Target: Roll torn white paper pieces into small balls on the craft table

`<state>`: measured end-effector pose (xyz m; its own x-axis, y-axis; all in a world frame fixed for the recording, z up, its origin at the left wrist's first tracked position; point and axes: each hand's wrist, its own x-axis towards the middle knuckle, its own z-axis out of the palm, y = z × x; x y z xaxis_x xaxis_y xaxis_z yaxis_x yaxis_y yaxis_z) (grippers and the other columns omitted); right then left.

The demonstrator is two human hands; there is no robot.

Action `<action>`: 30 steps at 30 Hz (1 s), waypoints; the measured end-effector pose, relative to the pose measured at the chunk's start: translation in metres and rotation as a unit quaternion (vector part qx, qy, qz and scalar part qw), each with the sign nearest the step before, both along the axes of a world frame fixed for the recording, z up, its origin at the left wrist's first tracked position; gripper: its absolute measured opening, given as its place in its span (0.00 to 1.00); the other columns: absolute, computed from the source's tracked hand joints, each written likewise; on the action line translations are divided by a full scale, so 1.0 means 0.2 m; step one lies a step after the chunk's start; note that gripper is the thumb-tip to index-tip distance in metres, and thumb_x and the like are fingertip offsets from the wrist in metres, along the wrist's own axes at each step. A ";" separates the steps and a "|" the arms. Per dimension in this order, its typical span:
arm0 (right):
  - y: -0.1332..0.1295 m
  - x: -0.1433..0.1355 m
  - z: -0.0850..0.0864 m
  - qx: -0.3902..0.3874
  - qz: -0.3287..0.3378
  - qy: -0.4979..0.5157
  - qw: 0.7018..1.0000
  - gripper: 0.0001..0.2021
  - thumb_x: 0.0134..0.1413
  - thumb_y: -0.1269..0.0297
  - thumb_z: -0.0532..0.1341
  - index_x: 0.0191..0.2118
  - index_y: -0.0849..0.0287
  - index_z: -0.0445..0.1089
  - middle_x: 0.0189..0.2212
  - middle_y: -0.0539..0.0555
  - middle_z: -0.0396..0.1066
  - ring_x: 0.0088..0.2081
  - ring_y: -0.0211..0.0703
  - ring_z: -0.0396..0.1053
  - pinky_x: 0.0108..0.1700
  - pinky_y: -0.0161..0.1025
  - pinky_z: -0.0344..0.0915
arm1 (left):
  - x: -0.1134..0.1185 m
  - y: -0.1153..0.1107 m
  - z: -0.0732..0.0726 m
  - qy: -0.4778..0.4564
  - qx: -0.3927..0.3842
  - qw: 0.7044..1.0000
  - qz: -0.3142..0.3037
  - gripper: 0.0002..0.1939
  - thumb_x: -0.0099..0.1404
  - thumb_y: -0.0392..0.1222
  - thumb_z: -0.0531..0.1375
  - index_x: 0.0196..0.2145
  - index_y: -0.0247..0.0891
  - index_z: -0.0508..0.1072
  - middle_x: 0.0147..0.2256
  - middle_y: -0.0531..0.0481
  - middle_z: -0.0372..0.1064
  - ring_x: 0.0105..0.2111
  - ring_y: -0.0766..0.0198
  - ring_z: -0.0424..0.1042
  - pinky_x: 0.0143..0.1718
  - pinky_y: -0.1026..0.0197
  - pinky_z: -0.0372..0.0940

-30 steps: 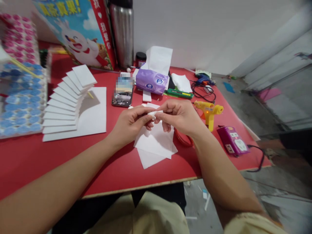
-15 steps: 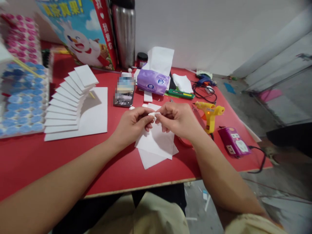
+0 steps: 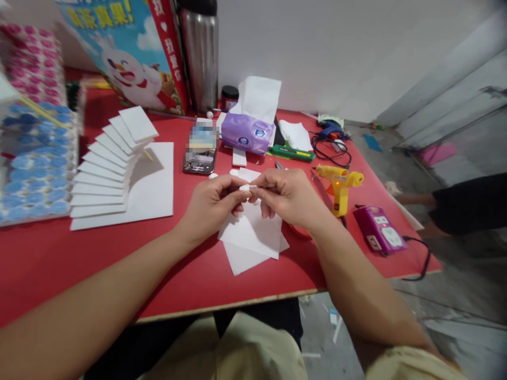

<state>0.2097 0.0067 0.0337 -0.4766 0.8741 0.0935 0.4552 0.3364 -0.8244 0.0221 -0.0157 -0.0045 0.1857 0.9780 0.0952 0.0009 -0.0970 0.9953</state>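
Observation:
Pinched between my two hands is a small white piece (image 3: 244,188), soft-looking and rounded; its exact kind is too small to make out. My left hand (image 3: 216,200) grips it with thumb and forefinger from the left. From the other side my right hand (image 3: 287,198) pinches it too, the remaining fingers curled under. Both hands hover over white sheets (image 3: 253,237) lying on the red table (image 3: 190,279). Close behind my left hand lies another small white lump (image 3: 213,176), partly hidden.
A fan-shaped white board staircase (image 3: 105,171) stands left. Behind are a phone (image 3: 201,148), purple tissue pack (image 3: 247,132), green cutter (image 3: 293,153) and steel flask (image 3: 200,60). To the right are a yellow glue gun (image 3: 338,184) and a purple power socket (image 3: 380,232) with cable.
The white piece has turned slightly between my fingertips and looks more compact. My hands stay almost in place. At the far right, another person's arm and dark clothing have come further into view.

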 end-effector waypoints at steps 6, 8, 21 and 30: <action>0.00 -0.02 -0.02 0.029 -0.012 -0.029 0.999 0.06 0.60 0.68 0.62 0.32 0.59 0.73 0.19 0.50 0.72 0.22 0.39 0.73 0.26 0.35 0.67 | 0.01 -0.01 0.00 0.005 0.012 1.000 0.019 0.08 0.65 0.43 0.65 0.36 0.35 0.78 0.30 0.48 0.78 0.22 0.69 0.69 0.24 0.66 0.68; 0.00 -0.03 -0.02 0.020 -0.013 -0.025 0.999 0.05 0.61 0.68 0.62 0.32 0.60 0.73 0.20 0.50 0.73 0.22 0.38 0.73 0.26 0.35 0.67 | 0.01 0.00 0.00 -0.002 -0.006 1.000 0.018 0.09 0.64 0.44 0.66 0.36 0.34 0.78 0.30 0.48 0.77 0.22 0.69 0.69 0.23 0.66 0.68; 0.04 0.05 0.06 -0.126 -0.035 0.066 0.989 0.13 0.52 0.65 0.71 0.41 0.61 0.71 0.27 0.49 0.73 0.21 0.34 0.68 0.19 0.31 0.66 | -0.01 0.06 -0.02 -0.121 -0.102 0.987 -0.041 0.13 0.61 0.48 0.71 0.34 0.35 0.78 0.27 0.51 0.72 0.25 0.69 0.69 0.27 0.66 0.67; 0.01 0.03 0.06 -0.115 0.014 0.109 0.987 0.17 0.50 0.61 0.73 0.43 0.61 0.71 0.30 0.49 0.73 0.23 0.33 0.67 0.18 0.30 0.65 | -0.03 0.07 0.00 -0.293 -0.261 0.908 -0.148 0.11 0.61 0.41 0.71 0.34 0.29 0.79 0.29 0.47 0.73 0.25 0.72 0.70 0.22 0.73 0.63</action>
<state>0.2159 0.0093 0.0459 -0.4918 0.8707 -0.0034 0.2515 0.1384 -0.9579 0.0156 -0.0021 -0.0047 0.5152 0.8334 -0.1999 -0.4934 0.4791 0.7260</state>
